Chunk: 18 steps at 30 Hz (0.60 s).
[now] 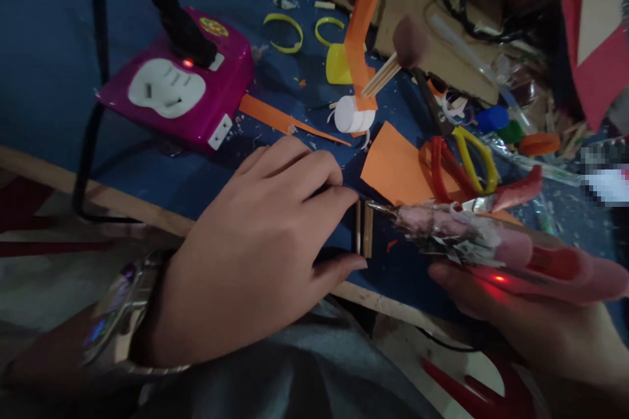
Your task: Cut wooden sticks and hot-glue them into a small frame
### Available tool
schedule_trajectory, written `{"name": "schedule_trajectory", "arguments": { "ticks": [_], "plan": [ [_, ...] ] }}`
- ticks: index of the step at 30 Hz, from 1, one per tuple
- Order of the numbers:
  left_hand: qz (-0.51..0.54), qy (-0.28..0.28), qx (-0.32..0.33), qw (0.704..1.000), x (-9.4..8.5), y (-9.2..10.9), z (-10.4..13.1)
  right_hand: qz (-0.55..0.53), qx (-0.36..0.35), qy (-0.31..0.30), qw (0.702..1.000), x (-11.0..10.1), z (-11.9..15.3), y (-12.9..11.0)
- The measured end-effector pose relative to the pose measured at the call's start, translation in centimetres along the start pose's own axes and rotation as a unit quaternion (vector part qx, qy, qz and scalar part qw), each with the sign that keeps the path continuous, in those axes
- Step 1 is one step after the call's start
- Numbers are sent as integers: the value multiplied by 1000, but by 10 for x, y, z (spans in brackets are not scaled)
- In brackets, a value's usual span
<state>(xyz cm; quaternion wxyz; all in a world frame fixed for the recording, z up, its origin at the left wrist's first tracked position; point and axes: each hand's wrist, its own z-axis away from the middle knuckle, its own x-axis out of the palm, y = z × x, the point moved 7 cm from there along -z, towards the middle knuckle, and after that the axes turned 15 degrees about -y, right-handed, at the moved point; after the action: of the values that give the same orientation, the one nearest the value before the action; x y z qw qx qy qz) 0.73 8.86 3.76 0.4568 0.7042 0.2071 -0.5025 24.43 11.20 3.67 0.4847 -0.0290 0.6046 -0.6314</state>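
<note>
My left hand (260,242), with a metal watch on its wrist, pinches two short wooden sticks (368,229) between thumb and index finger near the table's front edge. The sticks lie side by side. My right hand (535,321) is wrapped round a pink hot glue gun (515,252) with a lit red light. Its front is wrapped in ragged, glue-smeared material. The metal nozzle points left and reaches the upper end of the sticks; whether it touches them I cannot tell. Part of my right hand's fingers is hidden by the gun.
A magenta extension socket (233,65) with a black plug stands at left. Orange paper (390,167) and scissors (474,160) lie just beyond the nozzle. Further back are a white roll (346,114), an orange strip (363,19), yellow rings (285,50), cardboard (457,72) and bottle caps (493,118).
</note>
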Motion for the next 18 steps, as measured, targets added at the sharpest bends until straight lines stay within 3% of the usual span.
{"name": "schedule_trajectory", "arguments": {
  "ticks": [9, 18],
  "plan": [
    [-1, -1, 7, 1000, -1, 1, 1, 18, -24, -41, 999, 2, -2, 0],
    [-3, -1, 4, 1000, 0, -1, 1, 9, -18, -17, 1000, 1, -3, 0]
  ]
}}
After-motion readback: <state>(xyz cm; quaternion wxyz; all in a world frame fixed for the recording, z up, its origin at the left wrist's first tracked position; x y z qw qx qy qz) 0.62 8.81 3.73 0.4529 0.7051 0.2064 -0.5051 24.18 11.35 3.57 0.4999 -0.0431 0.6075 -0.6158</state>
